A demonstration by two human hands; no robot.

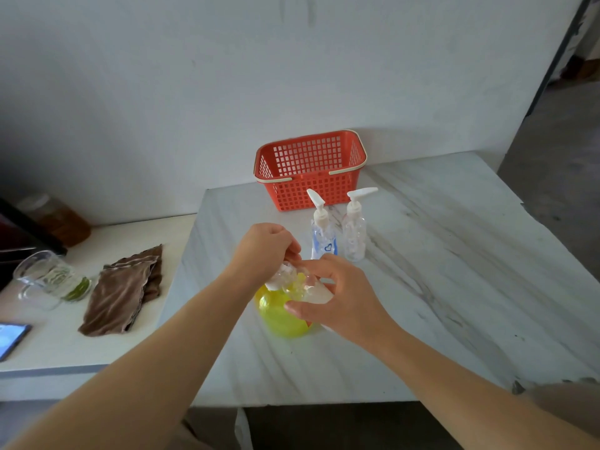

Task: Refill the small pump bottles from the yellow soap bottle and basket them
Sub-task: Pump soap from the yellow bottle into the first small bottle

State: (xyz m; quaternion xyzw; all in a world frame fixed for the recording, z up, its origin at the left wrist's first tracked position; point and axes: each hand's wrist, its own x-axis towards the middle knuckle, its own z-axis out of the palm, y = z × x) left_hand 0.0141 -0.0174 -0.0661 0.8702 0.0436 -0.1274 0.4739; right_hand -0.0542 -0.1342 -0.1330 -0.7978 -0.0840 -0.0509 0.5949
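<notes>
The yellow soap bottle [281, 315] stands on the marble table [438, 271], partly hidden by both hands. Just above it, a small clear pump bottle [303, 284] is held tilted between my hands. My left hand [264, 251] grips its white pump top with curled fingers. My right hand [341, 298] holds the bottle's body between thumb and fingers. Two more small pump bottles stand upright behind: one with a blue heart label [323, 235] and a plain clear one [355, 230]. The red basket [311, 186] stands by the wall with nothing visible inside.
On a lower white counter to the left lie a folded brown cloth [125, 289], a glass jug [48, 279], a phone [11, 339] and an amber jar [61, 220]. The table's front edge runs below my forearms.
</notes>
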